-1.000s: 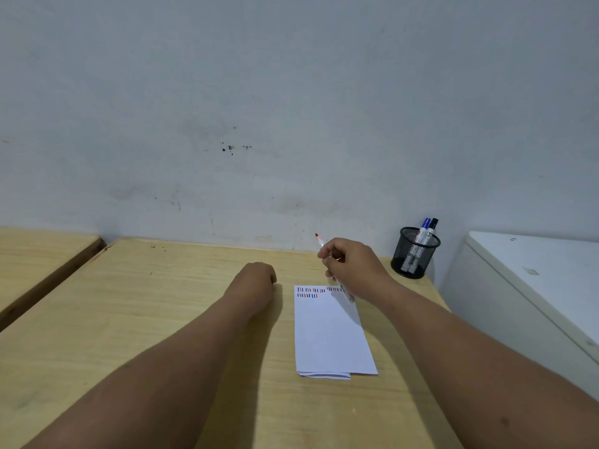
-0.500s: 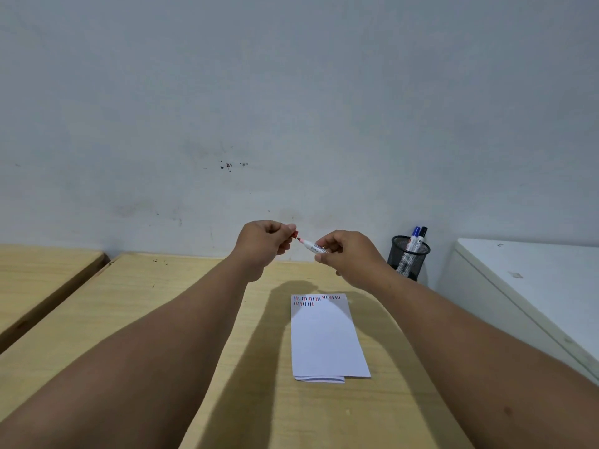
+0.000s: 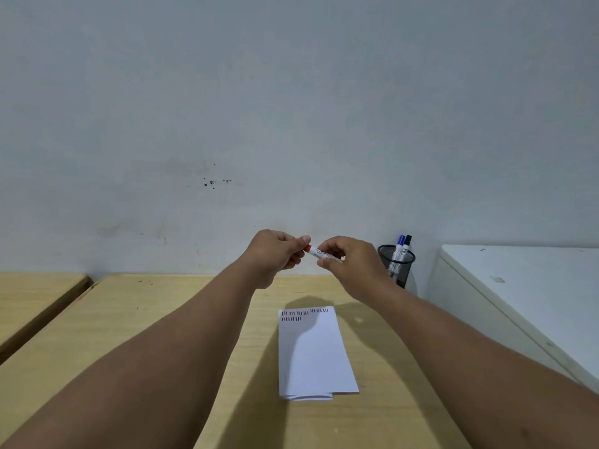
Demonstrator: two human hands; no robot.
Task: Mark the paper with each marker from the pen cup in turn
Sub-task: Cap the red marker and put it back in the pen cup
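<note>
Both hands are raised above the wooden table (image 3: 162,335). My right hand (image 3: 350,264) grips the white barrel of a red marker (image 3: 316,252). My left hand (image 3: 275,254) is closed on the marker's red cap end, so the two hands meet on the marker. Below them lies a folded white paper (image 3: 311,354) with short red, blue and black strokes along its top edge. A black mesh pen cup (image 3: 397,265) stands at the table's back right, holding a blue-capped marker (image 3: 399,246) and a black-capped marker (image 3: 406,244).
A grey wall rises right behind the table. A white cabinet (image 3: 525,293) stands to the right of the table. Another wooden surface (image 3: 29,296) sits to the left across a narrow gap.
My right hand lifted the red marker off the paper. My left hand rose from the table and closed on the marker's red end; the hands have drawn together since half a second ago.
</note>
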